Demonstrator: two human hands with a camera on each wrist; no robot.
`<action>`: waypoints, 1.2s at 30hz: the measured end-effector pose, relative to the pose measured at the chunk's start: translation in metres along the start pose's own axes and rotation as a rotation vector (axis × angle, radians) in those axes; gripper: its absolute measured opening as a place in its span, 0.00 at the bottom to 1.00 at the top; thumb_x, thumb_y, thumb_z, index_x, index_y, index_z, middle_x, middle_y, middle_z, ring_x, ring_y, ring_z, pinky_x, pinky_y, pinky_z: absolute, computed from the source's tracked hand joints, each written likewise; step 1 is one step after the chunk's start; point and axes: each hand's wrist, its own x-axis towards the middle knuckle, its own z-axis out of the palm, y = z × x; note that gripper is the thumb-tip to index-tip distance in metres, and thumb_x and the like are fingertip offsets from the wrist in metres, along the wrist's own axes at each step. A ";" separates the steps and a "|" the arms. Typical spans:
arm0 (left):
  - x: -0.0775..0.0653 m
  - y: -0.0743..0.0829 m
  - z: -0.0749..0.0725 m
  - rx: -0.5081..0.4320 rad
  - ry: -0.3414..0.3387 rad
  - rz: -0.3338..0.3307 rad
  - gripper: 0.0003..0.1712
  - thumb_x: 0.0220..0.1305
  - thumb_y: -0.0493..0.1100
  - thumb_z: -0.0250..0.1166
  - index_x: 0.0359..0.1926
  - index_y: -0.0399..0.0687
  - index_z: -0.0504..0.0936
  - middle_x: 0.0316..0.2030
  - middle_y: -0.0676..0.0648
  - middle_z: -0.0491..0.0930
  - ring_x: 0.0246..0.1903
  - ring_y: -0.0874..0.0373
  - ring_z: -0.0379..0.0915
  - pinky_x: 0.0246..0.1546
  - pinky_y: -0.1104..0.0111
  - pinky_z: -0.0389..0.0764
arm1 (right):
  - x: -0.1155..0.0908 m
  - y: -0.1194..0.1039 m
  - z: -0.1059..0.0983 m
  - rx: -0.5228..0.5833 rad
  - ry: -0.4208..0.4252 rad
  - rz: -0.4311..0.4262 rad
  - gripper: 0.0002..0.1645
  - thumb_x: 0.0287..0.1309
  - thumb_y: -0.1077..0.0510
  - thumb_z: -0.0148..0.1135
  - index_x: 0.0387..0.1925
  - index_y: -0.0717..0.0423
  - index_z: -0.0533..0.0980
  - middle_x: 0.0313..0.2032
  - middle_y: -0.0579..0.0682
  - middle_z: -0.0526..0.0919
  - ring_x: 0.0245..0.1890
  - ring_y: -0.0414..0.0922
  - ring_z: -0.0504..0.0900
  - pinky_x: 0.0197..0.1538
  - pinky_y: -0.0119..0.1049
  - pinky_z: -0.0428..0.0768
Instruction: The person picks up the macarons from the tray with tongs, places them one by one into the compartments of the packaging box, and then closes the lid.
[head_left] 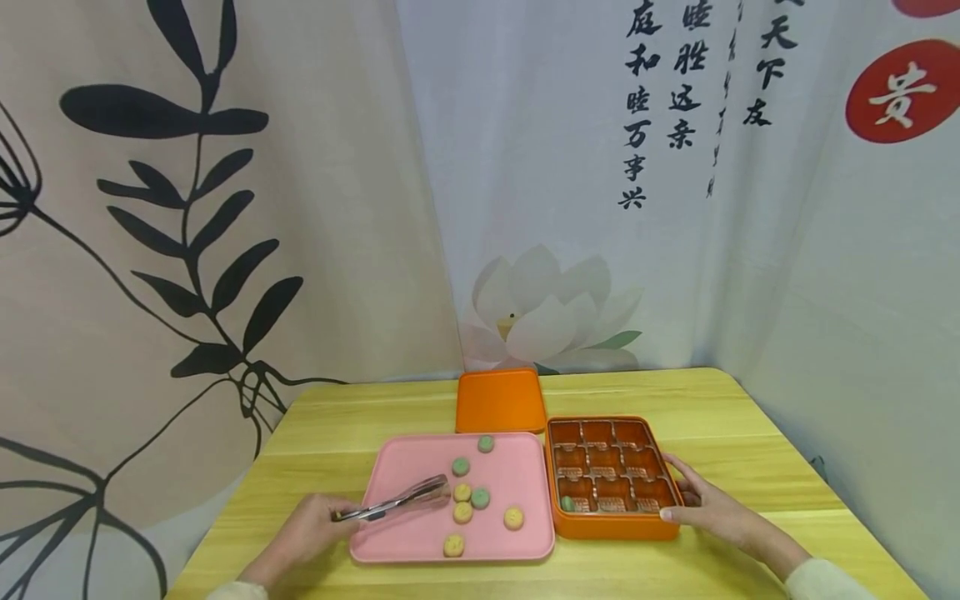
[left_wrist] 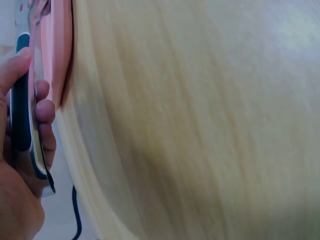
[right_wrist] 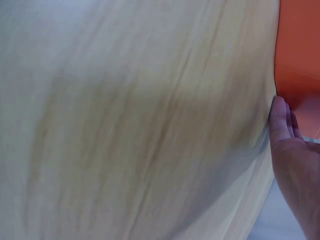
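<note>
My left hand (head_left: 318, 525) grips metal tongs (head_left: 401, 502) by the handle, whose dark grip (left_wrist: 21, 107) shows in the left wrist view. The tongs reach over a pink tray (head_left: 405, 537), their tips beside small round yellow pieces (head_left: 462, 492). Green round pieces (head_left: 461, 466) lie there too. My right hand (head_left: 705, 504) rests against the right side of an orange box (head_left: 615, 527), thumb at the near corner. Inside the box is a divided insert with square compartments (head_left: 602, 458); a green piece (head_left: 567, 503) sits in the near-left one.
Behind the tray lies a flat orange lid (head_left: 500, 400). Everything stands on a wood-grain table (head_left: 750, 467), with a printed curtain (head_left: 360, 208) behind it. In the left wrist view a dark cord (left_wrist: 76, 215) hangs beyond the table edge.
</note>
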 end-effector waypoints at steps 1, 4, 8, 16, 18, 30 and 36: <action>0.000 0.001 0.000 0.005 -0.001 -0.006 0.08 0.56 0.47 0.74 0.36 0.50 0.90 0.24 0.57 0.79 0.22 0.66 0.66 0.21 0.72 0.69 | 0.000 0.000 0.000 0.002 0.000 0.002 0.55 0.69 0.54 0.59 0.78 0.52 0.31 0.64 0.73 0.61 0.61 0.65 0.68 0.59 0.68 0.65; 0.001 0.003 0.000 0.004 -0.001 -0.028 0.09 0.56 0.47 0.74 0.37 0.51 0.90 0.24 0.57 0.79 0.21 0.66 0.64 0.20 0.73 0.68 | 0.000 0.001 0.000 0.004 0.004 0.007 0.55 0.69 0.53 0.59 0.78 0.52 0.31 0.64 0.73 0.61 0.62 0.66 0.67 0.59 0.68 0.65; 0.004 0.008 0.000 -0.013 0.003 -0.060 0.12 0.56 0.49 0.74 0.40 0.49 0.90 0.24 0.56 0.80 0.20 0.65 0.63 0.18 0.73 0.67 | 0.001 0.001 0.000 0.008 0.004 0.007 0.55 0.69 0.53 0.59 0.78 0.52 0.31 0.65 0.74 0.59 0.62 0.66 0.67 0.60 0.68 0.64; 0.014 0.023 -0.001 -0.008 0.031 -0.083 0.12 0.56 0.50 0.74 0.38 0.50 0.90 0.26 0.55 0.81 0.23 0.63 0.67 0.21 0.72 0.69 | 0.000 0.001 0.000 -0.004 0.006 0.010 0.55 0.69 0.53 0.60 0.78 0.51 0.32 0.65 0.73 0.60 0.63 0.67 0.66 0.59 0.67 0.65; 0.019 0.027 0.000 0.002 0.028 -0.068 0.11 0.56 0.51 0.74 0.36 0.51 0.90 0.24 0.56 0.79 0.22 0.64 0.66 0.20 0.73 0.68 | 0.000 0.001 0.000 -0.007 0.007 0.008 0.55 0.69 0.53 0.60 0.78 0.51 0.32 0.64 0.72 0.61 0.63 0.67 0.66 0.59 0.67 0.65; 0.049 0.065 0.013 -0.019 -0.040 0.048 0.11 0.60 0.51 0.72 0.40 0.52 0.89 0.24 0.56 0.77 0.23 0.64 0.67 0.22 0.72 0.70 | 0.000 0.000 0.000 0.000 0.002 -0.005 0.55 0.69 0.53 0.59 0.78 0.51 0.32 0.63 0.70 0.63 0.62 0.66 0.67 0.60 0.66 0.66; 0.070 0.088 0.031 -0.041 -0.080 0.136 0.07 0.60 0.49 0.72 0.38 0.54 0.90 0.22 0.58 0.78 0.20 0.67 0.64 0.21 0.73 0.66 | 0.000 0.001 0.000 -0.004 0.009 -0.013 0.55 0.69 0.54 0.61 0.78 0.51 0.32 0.63 0.70 0.63 0.61 0.65 0.68 0.59 0.65 0.67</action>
